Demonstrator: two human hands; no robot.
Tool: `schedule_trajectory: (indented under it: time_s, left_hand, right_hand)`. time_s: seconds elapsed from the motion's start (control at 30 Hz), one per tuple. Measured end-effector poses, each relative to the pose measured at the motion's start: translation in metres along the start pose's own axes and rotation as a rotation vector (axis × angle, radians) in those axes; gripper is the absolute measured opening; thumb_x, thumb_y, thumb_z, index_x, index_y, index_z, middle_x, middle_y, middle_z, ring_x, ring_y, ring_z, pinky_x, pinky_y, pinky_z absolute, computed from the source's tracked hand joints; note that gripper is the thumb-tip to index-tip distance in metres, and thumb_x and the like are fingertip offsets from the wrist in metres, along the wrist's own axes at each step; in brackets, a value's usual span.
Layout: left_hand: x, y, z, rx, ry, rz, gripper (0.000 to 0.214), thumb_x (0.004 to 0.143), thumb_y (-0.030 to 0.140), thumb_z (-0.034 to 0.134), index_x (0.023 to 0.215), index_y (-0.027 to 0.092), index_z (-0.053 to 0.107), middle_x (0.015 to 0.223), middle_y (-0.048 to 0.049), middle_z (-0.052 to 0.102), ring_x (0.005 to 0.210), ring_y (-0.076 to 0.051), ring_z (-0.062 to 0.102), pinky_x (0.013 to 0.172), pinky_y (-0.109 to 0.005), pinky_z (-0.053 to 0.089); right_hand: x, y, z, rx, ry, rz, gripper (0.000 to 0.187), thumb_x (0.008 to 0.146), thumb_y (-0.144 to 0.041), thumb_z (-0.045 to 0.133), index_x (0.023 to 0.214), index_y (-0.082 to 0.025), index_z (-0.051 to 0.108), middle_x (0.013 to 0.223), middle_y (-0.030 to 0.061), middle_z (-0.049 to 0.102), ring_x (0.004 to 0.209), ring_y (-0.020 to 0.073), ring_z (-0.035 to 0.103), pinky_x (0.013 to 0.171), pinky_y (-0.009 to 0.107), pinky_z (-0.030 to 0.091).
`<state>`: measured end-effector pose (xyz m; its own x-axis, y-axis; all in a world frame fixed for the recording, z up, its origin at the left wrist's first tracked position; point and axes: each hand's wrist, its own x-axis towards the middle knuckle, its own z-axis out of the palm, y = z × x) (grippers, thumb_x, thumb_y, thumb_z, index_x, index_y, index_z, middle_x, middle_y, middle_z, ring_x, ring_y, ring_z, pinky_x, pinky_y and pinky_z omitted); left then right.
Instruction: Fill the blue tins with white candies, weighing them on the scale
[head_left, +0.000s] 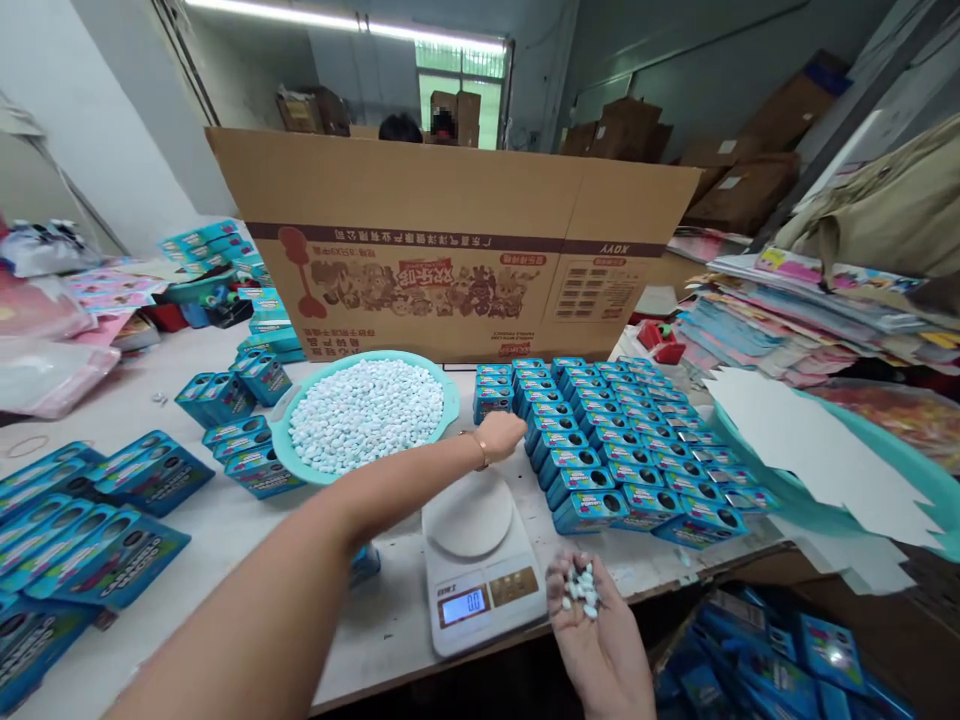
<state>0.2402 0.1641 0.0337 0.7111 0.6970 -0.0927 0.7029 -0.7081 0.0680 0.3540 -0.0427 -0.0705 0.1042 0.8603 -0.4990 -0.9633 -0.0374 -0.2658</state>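
My left hand (501, 437) is closed and stretched out over the far side of the scale, close to the front of a short row of small blue boxes (493, 398); its fingertips are hidden. Cupped palm up at the table's front edge, my right hand (600, 650) holds a small heap of pale blue and white candies (581, 588). Between the hands stands a white kitchen scale (484, 605) with a bare round plate, its display reading 0.0. A turquoise basin (452, 395) full of similar candies lies beyond my left forearm.
Rows of blue boxes (622, 440) fill the right of the table; more blue boxes (142, 560) stand on the left. A large cardboard carton (450, 215) rises behind. White card sheets (810, 440) cover a basin at right. Blue boxes (757, 650) lie below the edge.
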Motion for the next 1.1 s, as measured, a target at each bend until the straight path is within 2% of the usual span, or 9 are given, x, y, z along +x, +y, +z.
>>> schedule_trajectory:
  time_s: [0.13, 0.3, 0.37, 0.47, 0.57, 0.67, 0.8, 1.0, 1.1]
  left_hand:
    - [-0.060, 0.027, -0.011, -0.009, 0.072, 0.036, 0.021, 0.093, 0.014, 0.047, 0.099, 0.017, 0.067, 0.100, -0.0086, 0.069, 0.092, -0.022, 0.067, 0.074, -0.033, 0.051]
    - [-0.156, 0.058, 0.005, -0.090, 0.303, 0.201, 0.014, 0.093, 0.021, 0.053, 0.094, 0.015, 0.066, 0.098, -0.0087, 0.070, 0.098, -0.022, 0.063, 0.087, -0.036, 0.051]
    - [-0.190, 0.054, 0.016, -0.173, 0.476, 0.099, 0.018, 0.094, 0.024, 0.054, 0.108, 0.017, 0.064, 0.112, -0.0096, 0.068, 0.114, -0.023, 0.059, 0.098, -0.040, 0.048]
    - [-0.240, 0.029, 0.036, -0.215, 0.702, -0.226, 0.045, 0.090, 0.031, 0.060, 0.132, 0.018, 0.050, 0.129, -0.0143, 0.059, 0.129, -0.029, 0.048, 0.104, -0.048, 0.045]
    - [-0.279, -0.004, 0.063, -0.198, 0.721, -0.503, 0.064, 0.086, 0.033, 0.065, 0.142, 0.020, 0.039, 0.133, -0.0165, 0.055, 0.126, -0.034, 0.050, 0.102, -0.054, 0.046]
    - [-0.296, -0.028, 0.089, -0.283, 0.633, -0.555, 0.058, 0.086, 0.034, 0.064, 0.139, 0.021, 0.042, 0.126, -0.0138, 0.058, 0.117, -0.032, 0.056, 0.097, -0.050, 0.050]
    - [-0.295, -0.034, 0.103, -0.407, 0.595, -0.535, 0.041, 0.090, 0.034, 0.058, 0.128, 0.021, 0.051, 0.116, -0.0115, 0.061, 0.108, -0.028, 0.059, 0.093, -0.045, 0.051]
    - [-0.292, -0.032, 0.100, -0.523, 0.602, -0.547, 0.034, 0.088, 0.039, 0.060, 0.117, 0.021, 0.056, 0.103, -0.0073, 0.063, 0.095, -0.023, 0.062, 0.083, -0.037, 0.053]
    - [-0.292, -0.027, 0.086, -0.520, 0.657, -0.542, 0.030, 0.087, 0.036, 0.063, 0.113, 0.021, 0.058, 0.100, -0.0056, 0.063, 0.091, -0.022, 0.063, 0.080, -0.034, 0.052]
  right_hand:
    - [0.021, 0.024, 0.020, 0.034, 0.012, 0.009, 0.010, 0.079, -0.017, 0.071, 0.082, -0.021, 0.063, 0.079, -0.0008, 0.070, 0.077, 0.0149, 0.070, 0.075, 0.034, 0.063]
    - [0.038, 0.061, 0.044, 0.015, -0.118, 0.220, 0.009, 0.081, -0.014, 0.065, 0.081, -0.022, 0.060, 0.074, -0.0026, 0.066, 0.065, 0.0141, 0.067, 0.056, 0.029, 0.061]
    - [0.035, 0.064, 0.047, 0.028, -0.121, 0.320, 0.010, 0.081, -0.011, 0.064, 0.081, -0.020, 0.059, 0.074, -0.0013, 0.065, 0.067, 0.0126, 0.067, 0.059, 0.027, 0.060]
    - [0.025, 0.056, 0.048, 0.113, -0.118, 0.444, 0.013, 0.084, -0.007, 0.058, 0.080, -0.019, 0.055, 0.075, -0.0005, 0.062, 0.067, 0.0111, 0.065, 0.059, 0.024, 0.058]
    - [0.018, 0.046, 0.048, 0.196, -0.158, 0.474, 0.017, 0.087, -0.004, 0.053, 0.082, -0.020, 0.051, 0.072, -0.0015, 0.057, 0.058, 0.0087, 0.058, 0.043, 0.017, 0.048]
    - [0.016, 0.045, 0.054, 0.190, -0.225, 0.422, 0.020, 0.089, -0.003, 0.050, 0.080, -0.021, 0.046, 0.069, -0.0033, 0.054, 0.049, 0.0067, 0.050, 0.037, 0.015, 0.040]
    - [0.013, 0.039, 0.058, 0.158, -0.238, 0.328, 0.017, 0.093, -0.010, 0.049, 0.082, -0.021, 0.043, 0.068, -0.0047, 0.050, 0.045, 0.0061, 0.045, 0.035, 0.016, 0.035]
    - [-0.006, 0.012, 0.031, 0.042, -0.252, 0.248, 0.013, 0.094, -0.016, 0.051, 0.084, -0.022, 0.044, 0.068, -0.0060, 0.047, 0.047, 0.0066, 0.044, 0.036, 0.016, 0.034]
    - [-0.015, 0.004, 0.015, 0.028, -0.204, 0.246, 0.015, 0.093, -0.015, 0.051, 0.083, -0.022, 0.043, 0.068, -0.0061, 0.047, 0.048, 0.0064, 0.045, 0.038, 0.015, 0.036]
